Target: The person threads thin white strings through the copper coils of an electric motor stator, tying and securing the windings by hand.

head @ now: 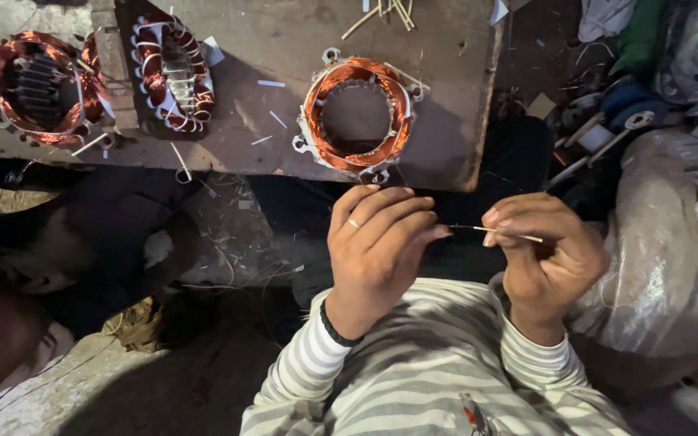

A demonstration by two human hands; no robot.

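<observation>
Head view: left hand [377, 246] and right hand [544, 250] are up in front of the chest, near each other but not touching, both pinched onto one thin pale sliver [501, 232] that spans the gap between them. It looks like an insulation strip or a thin stick; too small to tell which. The left fingertips [438, 232] close on its near end. The right thumb and forefinger clamp its middle, and the far tip pokes out past the right knuckles. A ring shows on a left finger and a dark band on the left wrist.

The sliver is in the air, well below the edge of the worn wooden workbench [284, 48]. On the bench just above the hands sits a stator with bright copper winding [357, 115], close to the board edge. Further left there is a white-laced stator [173, 71] and a dark red wound stator [38, 87]. Loose pale sticks [385, 12] and white scraps lie around. Plastic-wrapped bundles [672, 266] are piled on the right.

Risks, as a judgement:
- The sliver is thin, so uneven pull or twist between the two pinches could snap or bend it.
- A slack grip would drop it into the dark, littered floor below, where it would be hard to find.
- The near stator sits close to the bench edge, so a bump from a rising hand could shift it or scrape the enamel wire.
</observation>
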